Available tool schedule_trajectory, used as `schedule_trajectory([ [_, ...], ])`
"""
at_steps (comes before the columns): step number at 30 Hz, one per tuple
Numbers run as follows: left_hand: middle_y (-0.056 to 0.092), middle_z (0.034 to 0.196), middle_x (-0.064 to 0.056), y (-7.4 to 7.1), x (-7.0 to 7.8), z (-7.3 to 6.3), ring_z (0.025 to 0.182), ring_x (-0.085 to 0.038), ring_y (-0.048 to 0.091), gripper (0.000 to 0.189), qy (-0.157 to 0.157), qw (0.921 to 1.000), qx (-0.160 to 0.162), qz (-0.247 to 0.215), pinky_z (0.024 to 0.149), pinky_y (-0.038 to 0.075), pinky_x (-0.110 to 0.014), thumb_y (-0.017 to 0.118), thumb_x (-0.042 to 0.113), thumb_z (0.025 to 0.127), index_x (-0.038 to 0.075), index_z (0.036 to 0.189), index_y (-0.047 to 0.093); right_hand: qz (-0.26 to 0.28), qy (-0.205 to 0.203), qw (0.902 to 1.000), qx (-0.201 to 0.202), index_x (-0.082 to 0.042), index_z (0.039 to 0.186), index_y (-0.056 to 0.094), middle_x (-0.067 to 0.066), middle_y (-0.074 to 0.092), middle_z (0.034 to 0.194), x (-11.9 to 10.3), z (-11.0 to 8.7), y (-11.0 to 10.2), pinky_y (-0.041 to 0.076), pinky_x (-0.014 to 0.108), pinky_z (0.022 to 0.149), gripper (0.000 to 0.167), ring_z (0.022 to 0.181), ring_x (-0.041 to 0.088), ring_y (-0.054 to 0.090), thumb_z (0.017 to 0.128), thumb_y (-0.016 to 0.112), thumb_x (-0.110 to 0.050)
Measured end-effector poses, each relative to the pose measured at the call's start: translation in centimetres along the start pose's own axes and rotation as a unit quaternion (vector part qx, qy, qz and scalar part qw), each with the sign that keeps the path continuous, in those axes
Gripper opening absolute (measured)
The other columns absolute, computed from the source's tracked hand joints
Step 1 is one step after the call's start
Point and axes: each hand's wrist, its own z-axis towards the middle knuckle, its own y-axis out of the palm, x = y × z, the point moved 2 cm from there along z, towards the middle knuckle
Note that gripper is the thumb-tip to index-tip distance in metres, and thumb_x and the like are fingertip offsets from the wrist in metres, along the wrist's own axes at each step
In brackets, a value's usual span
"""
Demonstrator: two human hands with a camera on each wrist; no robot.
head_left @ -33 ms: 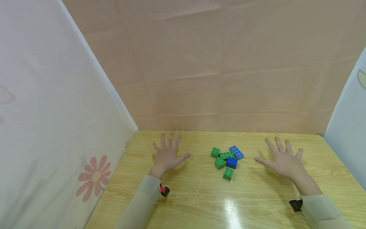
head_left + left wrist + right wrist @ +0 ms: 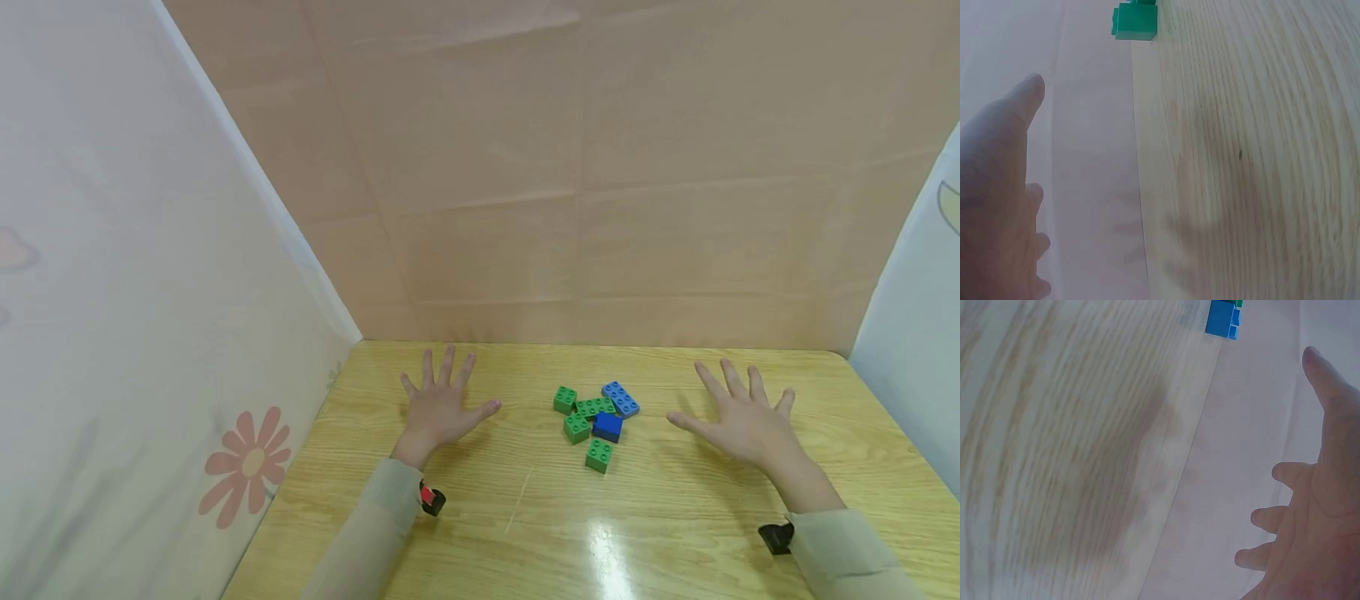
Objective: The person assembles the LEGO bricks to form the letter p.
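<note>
Between the two hands lies a loose group of toy building bricks on the table. A small green brick [image 2: 565, 399] is at its left, beside a longer green brick [image 2: 595, 407]. At the far right is a long blue brick [image 2: 620, 399]; in front of it a dark blue brick [image 2: 607, 427] shows no studs on top. Two more small green bricks [image 2: 577, 427] are nearer, one [image 2: 598, 456] apart at the front. My left hand [image 2: 442, 411], fingers spread, is left of the bricks, holding nothing. Opposite, my right hand [image 2: 752, 425] is likewise spread, touching no brick.
The wooden table [image 2: 517, 533] meets a tan cloth wall [image 2: 525, 208] at its back edge. White cloths flank it, the left one [image 2: 150, 250] with a printed flower [image 2: 253, 462]. Each wrist wears a small black device [image 2: 777, 537].
</note>
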Motion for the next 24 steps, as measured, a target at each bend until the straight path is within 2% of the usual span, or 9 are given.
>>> schedule_trajectory([
  [6, 0.001, 0.173, -0.006, 0.5, 0.1, 0.2, 0.155, -0.049, -0.003, 0.099, 0.007, 0.9999, -0.003, 0.015, 0.107, 0.007, -0.084, 0.028, 0.092, 0.088, 0.035, 0.167, 0.011, -0.003, 0.001, 1.0, 0.001, -0.015, 0.168, 0.008, 0.035, 0.004, 0.165, 0.1, -0.2, 0.1, -0.014, 0.091, 0.091, 0.11, 0.144, 0.068, -0.006, 0.091, 0.055, -0.079],
  [9, 0.007, 0.173, -0.007, 0.8, 0.2, 0.3, 0.156, -0.046, -0.001, 0.099, 0.016, 0.9998, 0.001, 0.009, 0.11, 0.008, -0.081, 0.027, 0.091, 0.089, 0.031, 0.168, 0.016, -0.005, -0.008, 0.9998, 0.017, -0.012, 0.167, 0.017, 0.034, 0.01, 0.165, -0.1, -0.2, 0.1, -0.009, 0.09, 0.094, 0.109, 0.145, 0.066, 0.002, 0.09, 0.057, -0.078],
  [13, 0.026, 0.169, -0.009, 1.0, 0.4, 0.3, 0.156, -0.041, 0.011, 0.093, 0.039, 0.9981, 0.031, -0.038, 0.116, 0.01, -0.074, 0.033, 0.084, 0.094, 0.023, 0.165, 0.03, -0.003, -0.032, 0.9984, 0.047, -0.005, 0.158, 0.037, 0.033, 0.026, 0.161, -0.7, -0.4, -0.2, 0.01, 0.087, 0.099, 0.101, 0.141, 0.063, 0.021, 0.09, 0.063, -0.074],
  [16, 0.038, 0.163, -0.009, 1.0, 0.6, 0.4, 0.154, -0.037, 0.024, 0.087, 0.058, 0.9943, 0.054, -0.072, 0.117, 0.017, -0.069, 0.038, 0.079, 0.098, 0.02, 0.162, 0.038, 0.007, -0.057, 0.9962, 0.065, -0.001, 0.15, 0.048, 0.032, 0.039, 0.154, -1.4, -0.5, -0.4, 0.026, 0.082, 0.099, 0.09, 0.134, 0.06, 0.035, 0.092, 0.068, -0.066],
  [18, 0.045, 0.159, -0.009, 1.0, 0.8, 0.4, 0.15, -0.036, 0.032, 0.082, 0.071, 0.9907, 0.069, -0.093, 0.116, 0.023, -0.067, 0.042, 0.074, 0.099, 0.018, 0.159, 0.043, 0.02, -0.071, 0.9949, 0.069, 0.0, 0.147, 0.053, 0.029, 0.046, 0.149, -1.9, -0.5, -0.6, 0.041, 0.076, 0.091, 0.081, 0.124, 0.055, 0.049, 0.094, 0.07, -0.059],
  [20, 0.05, 0.155, -0.008, 1.1, 1.0, 0.4, 0.145, -0.034, 0.04, 0.077, 0.082, 0.9869, 0.081, -0.113, 0.114, 0.03, -0.065, 0.046, 0.07, 0.101, 0.017, 0.156, 0.048, 0.039, -0.08, 0.9937, 0.068, -0.001, 0.144, 0.056, 0.026, 0.053, 0.143, -2.6, -0.5, -0.7, 0.052, 0.064, 0.08, 0.072, 0.108, 0.045, 0.061, 0.095, 0.072, -0.053],
  [22, 0.054, 0.151, -0.008, 1.3, 1.2, 0.4, 0.14, -0.033, 0.045, 0.071, 0.092, 0.9818, 0.089, -0.14, 0.112, 0.034, -0.063, 0.052, 0.065, 0.101, 0.015, 0.152, 0.053, 0.054, -0.085, 0.9932, 0.059, -0.003, 0.142, 0.059, 0.024, 0.058, 0.138, -3.3, -0.5, -0.6, 0.055, 0.051, 0.068, 0.066, 0.091, 0.033, 0.066, 0.096, 0.072, -0.048],
  [24, 0.059, 0.146, -0.007, 1.6, 1.5, 0.5, 0.136, -0.032, 0.05, 0.066, 0.098, 0.9761, 0.091, -0.172, 0.11, 0.037, -0.06, 0.057, 0.061, 0.101, 0.014, 0.148, 0.058, 0.062, -0.087, 0.9929, 0.052, -0.003, 0.14, 0.06, 0.022, 0.061, 0.136, -4.0, -0.5, -0.4, 0.056, 0.049, 0.067, 0.062, 0.09, 0.032, 0.068, 0.097, 0.073, -0.046],
])
